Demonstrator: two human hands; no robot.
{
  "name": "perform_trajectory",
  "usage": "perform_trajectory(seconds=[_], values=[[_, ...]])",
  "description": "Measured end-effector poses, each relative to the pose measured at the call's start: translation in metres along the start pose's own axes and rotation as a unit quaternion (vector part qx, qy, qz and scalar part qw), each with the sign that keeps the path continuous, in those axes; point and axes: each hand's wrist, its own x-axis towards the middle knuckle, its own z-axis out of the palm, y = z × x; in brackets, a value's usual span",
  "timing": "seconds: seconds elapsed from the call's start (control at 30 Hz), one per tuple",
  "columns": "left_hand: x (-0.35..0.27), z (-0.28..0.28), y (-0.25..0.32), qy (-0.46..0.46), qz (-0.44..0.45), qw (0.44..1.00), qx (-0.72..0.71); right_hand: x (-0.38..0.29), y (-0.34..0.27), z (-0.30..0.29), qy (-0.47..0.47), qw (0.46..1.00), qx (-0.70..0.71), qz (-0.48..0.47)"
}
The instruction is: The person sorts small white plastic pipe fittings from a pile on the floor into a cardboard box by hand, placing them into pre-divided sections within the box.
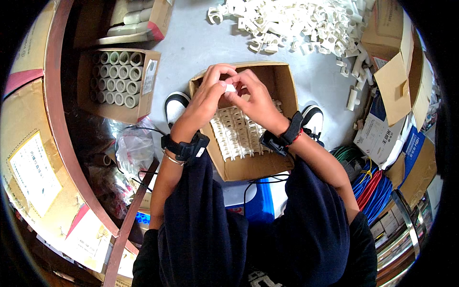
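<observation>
Both hands meet above an open cardboard box [251, 171] that stands between my shoes. A small white plastic piece [230, 88] is pinched between them; fingers cover most of it, so its exact shape is hidden. My left hand [209, 95] has its thumb and fingertips against the piece from the left. From the right, my right hand [252, 95] grips it between thumb and fingers. Beneath them, rows of white plastic pipe clips [235, 138] line the box's floor, set side by side. My right hand and wrist hide some of these rows.
A heap of loose white pipe clips [287, 23] covers the floor ahead. At left, a carton of grey-white pipe fittings [123, 71] stands beside plastic bags [136, 147]. Coiled cables [373, 190] and opened cartons [392, 89] crowd the right. Black cords [265, 178] run near my wrists.
</observation>
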Motion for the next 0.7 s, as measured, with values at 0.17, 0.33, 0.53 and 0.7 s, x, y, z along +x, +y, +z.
perform_trajectory(seconds=[0.17,0.33,0.53,0.7], values=[[-0.007,-0.002,0.024,0.031,0.021,0.966,0.256,-0.005,0.015,-0.002,0.052,0.99,0.086,0.103],[-0.019,-0.003,0.013,0.011,-0.01,0.936,0.353,-0.002,0.027,0.004,-0.002,0.993,-0.067,0.094],[-0.022,0.01,-0.012,-0.153,0.001,0.755,0.638,0.001,0.049,0.005,-0.049,0.972,-0.201,0.108],[-0.024,0.016,-0.011,-0.194,-0.019,0.648,0.737,0.002,0.065,0.01,-0.051,0.967,-0.221,0.118]])
